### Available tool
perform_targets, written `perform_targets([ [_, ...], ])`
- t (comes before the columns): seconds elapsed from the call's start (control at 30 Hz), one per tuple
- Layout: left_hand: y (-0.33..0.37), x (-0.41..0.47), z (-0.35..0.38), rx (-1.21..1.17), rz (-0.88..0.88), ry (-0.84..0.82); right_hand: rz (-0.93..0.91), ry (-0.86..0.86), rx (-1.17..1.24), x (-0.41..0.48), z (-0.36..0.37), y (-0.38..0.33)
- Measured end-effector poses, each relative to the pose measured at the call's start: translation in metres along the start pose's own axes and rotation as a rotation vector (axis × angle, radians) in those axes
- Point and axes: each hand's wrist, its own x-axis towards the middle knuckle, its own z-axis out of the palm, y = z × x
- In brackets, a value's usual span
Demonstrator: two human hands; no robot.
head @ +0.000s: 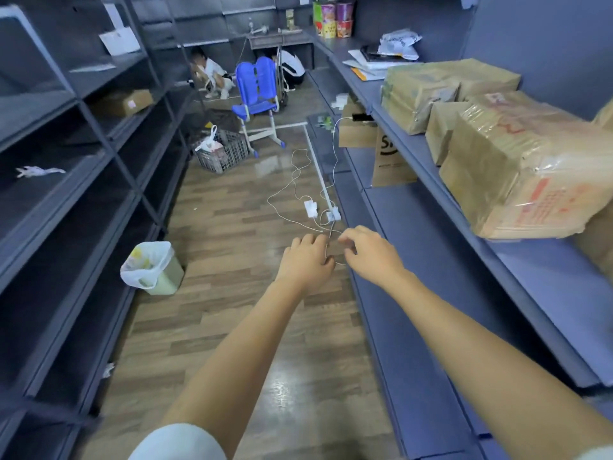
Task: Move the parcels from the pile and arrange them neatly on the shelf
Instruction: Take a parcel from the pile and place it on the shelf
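Though it runs off the frame at right and bottom, the right-hand shelf (547, 287) is the largest thing here, and the parcels (530, 167) stand on its upper tier in a row of tape-wrapped cardboard boxes. The nearest box is cut off by the right edge. It carries red printing under the glossy tape, too smeared to read. The left-hand shelf (83, 194) is dark, and a small box (122, 102) on it bears a label too small to make out.

A blue chair (257, 91) stands far down the wooden floor (232, 227), and beyond it a desk (282, 39) partly hides two crouching people. A brown paper bag (391, 161) leans on the lower tier. The upper tier's edge covers its black lettering, leaving only an "S" legible. A lined bin (152, 268) sits by the left-hand shelf.

The left hand (306, 260) and the right hand (371, 257) reach forward close together, fingers loosely curled and holding no parcel. A thin white cable (298, 180) runs between them, and I cannot tell whether the fingers pinch it.
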Motion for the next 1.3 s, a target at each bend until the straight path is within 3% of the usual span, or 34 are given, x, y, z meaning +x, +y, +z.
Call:
perform_targets([
  [0.27,-0.035,0.100,0.000,-0.017,0.019,-0.045,0.045,-0.035,0.005,0.101,0.018,0.017],
  [0.67,-0.079,0.317,-0.036,0.015,0.434,-0.111,0.375,0.207,0.057,0.254,0.018,0.031],
  [0.97,-0.017,0.416,-0.024,-0.094,0.788,-0.199,0.549,0.517,0.021,0.297,-0.047,0.059],
  [1.17,0.041,0.474,-0.038,-0.163,0.990,-0.118,0.605,0.723,-0.127,0.326,-0.108,0.097],
  [1.3,0.073,0.501,-0.061,-0.210,1.217,-0.016,0.628,0.845,-0.192,0.344,-0.149,0.124],
])
